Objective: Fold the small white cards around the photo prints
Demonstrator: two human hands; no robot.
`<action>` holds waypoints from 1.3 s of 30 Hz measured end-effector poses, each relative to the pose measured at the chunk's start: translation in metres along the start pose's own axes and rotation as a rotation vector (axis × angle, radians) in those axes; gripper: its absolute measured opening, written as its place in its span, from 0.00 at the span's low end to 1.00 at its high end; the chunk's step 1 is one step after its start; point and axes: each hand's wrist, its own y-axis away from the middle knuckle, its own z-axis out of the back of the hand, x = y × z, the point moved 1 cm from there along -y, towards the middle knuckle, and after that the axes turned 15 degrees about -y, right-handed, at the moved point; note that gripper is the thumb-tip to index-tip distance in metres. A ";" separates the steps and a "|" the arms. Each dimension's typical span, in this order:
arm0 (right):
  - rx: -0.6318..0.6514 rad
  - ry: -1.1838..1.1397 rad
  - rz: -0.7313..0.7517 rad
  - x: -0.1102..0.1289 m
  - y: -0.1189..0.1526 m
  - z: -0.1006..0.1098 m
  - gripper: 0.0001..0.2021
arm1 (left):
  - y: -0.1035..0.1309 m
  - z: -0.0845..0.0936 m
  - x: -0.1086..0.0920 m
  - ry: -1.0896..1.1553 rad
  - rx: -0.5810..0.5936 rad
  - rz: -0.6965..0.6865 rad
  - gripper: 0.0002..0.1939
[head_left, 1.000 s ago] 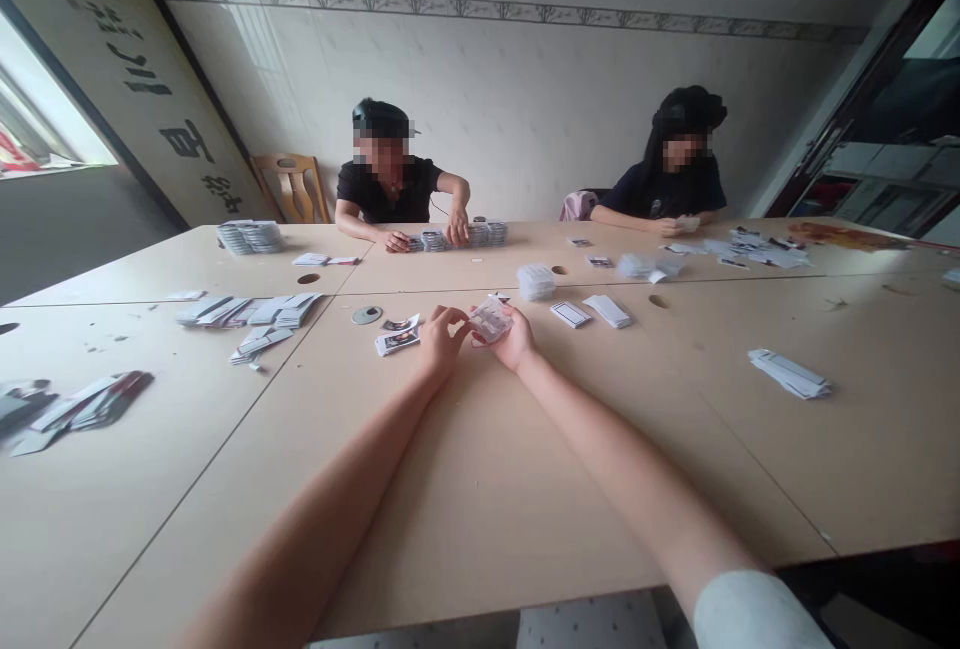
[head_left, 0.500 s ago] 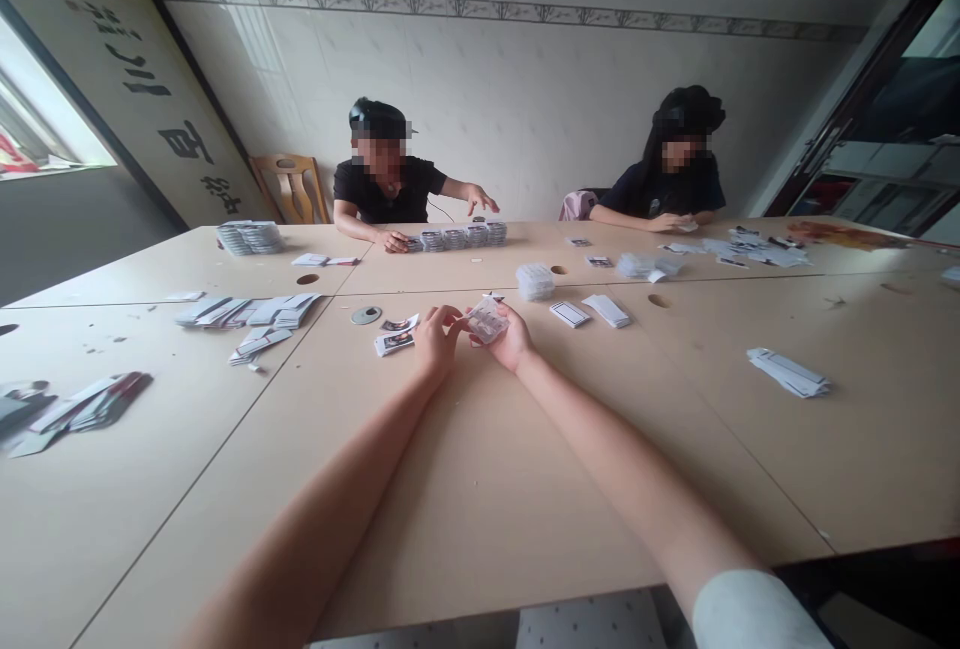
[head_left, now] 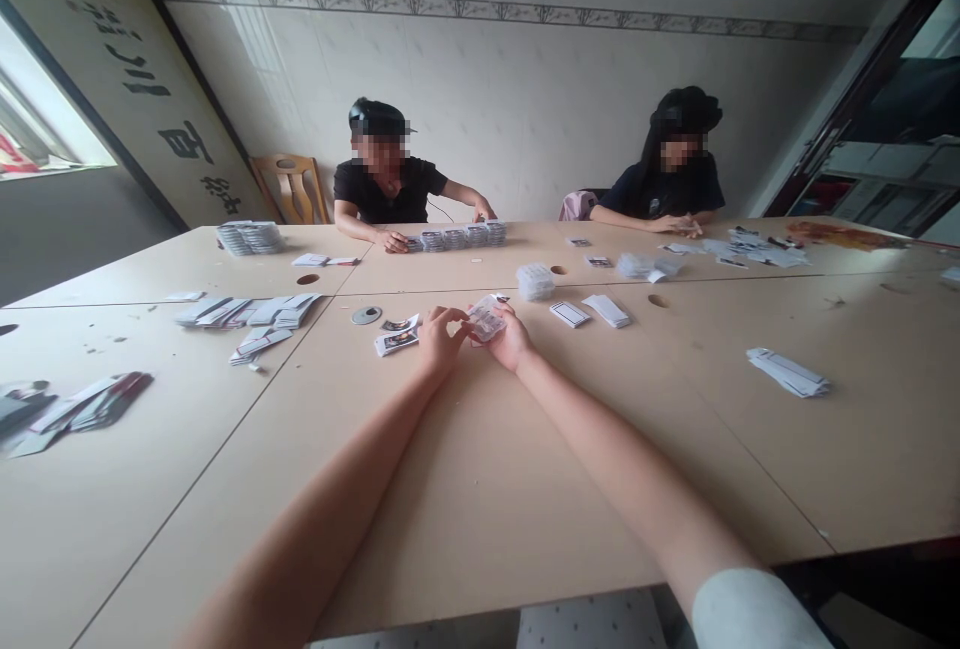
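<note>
A small clear plastic case [head_left: 487, 319] lies across my right hand [head_left: 514, 341], whose fingers are closed around its right side and underside. A small printed piece shows at its far edge. My left hand [head_left: 441, 334] pinches the near left corner, thumb and forefinger together. Whether it also holds an insert is too small to make out. Just left of that hand lie printed picture cards [head_left: 396, 339]. Beyond my right hand stands a stack of clear plastic cases [head_left: 535, 281], with white cards with dark borders [head_left: 570, 314] to its right.
Bundles of folded cards [head_left: 247, 311] lie to the left, and another card pile [head_left: 787, 373] to the right. Across the table [head_left: 480, 529], one person [head_left: 390, 191] handles a row of stacked cases [head_left: 454, 237]; another person [head_left: 660, 191] sits by scattered cards [head_left: 765, 247].
The clear case has tilted slightly in my hands, and a printed piece shows more at its far edge. The far left person's raised hand has come down behind the stacked cases.
</note>
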 end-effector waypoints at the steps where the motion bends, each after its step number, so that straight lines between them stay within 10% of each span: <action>1: 0.007 0.009 -0.001 0.000 0.000 0.000 0.16 | 0.000 0.000 0.000 -0.002 0.006 0.003 0.03; 29: 0.016 0.012 0.031 -0.005 0.004 -0.007 0.25 | 0.002 0.001 0.001 -0.003 -0.023 0.034 0.05; 39: -0.099 -0.012 0.123 0.000 0.003 -0.004 0.24 | 0.003 -0.006 -0.003 0.014 0.135 -0.041 0.31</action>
